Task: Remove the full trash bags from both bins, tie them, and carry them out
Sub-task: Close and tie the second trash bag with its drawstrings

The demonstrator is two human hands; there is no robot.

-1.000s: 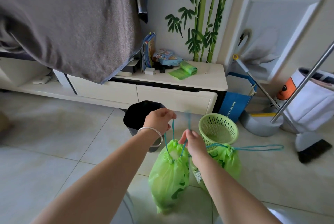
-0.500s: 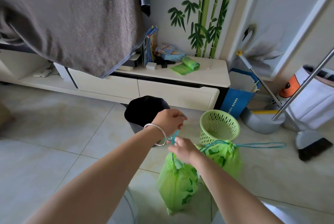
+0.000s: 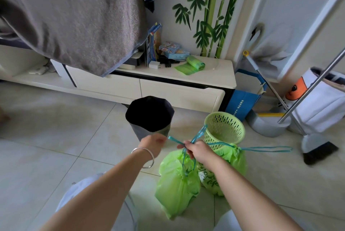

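Both hands sit at frame centre, low, working the blue drawstring [image 3: 194, 138] of the near green bag [image 3: 177, 184]. Right hand [image 3: 198, 150] has fingers closed on the string right above the bag's gathered neck; a loop sticks up past it toward the green basket [image 3: 225, 128]. Left hand [image 3: 152, 143] has fingers closed, pinching the other string end, which runs taut across to the right hand. A silver bangle [image 3: 147, 158] is on the left wrist.

The near bag hangs from the string, lower centre, bottom at floor level; contact with the tiles can't be confirmed. The second green bag [image 3: 231, 163] sits on the floor just right of it, touching, neck cinched, with its own string [image 3: 267, 149] trailing right.

Black bin [image 3: 149, 117] is above the left hand, the green basket just to its right. Both stand in front of the white cabinet [image 3: 214, 74]. A roll of green bags [image 3: 194, 63] lies on the cabinet top, and a broom [image 3: 317, 148] is at right.
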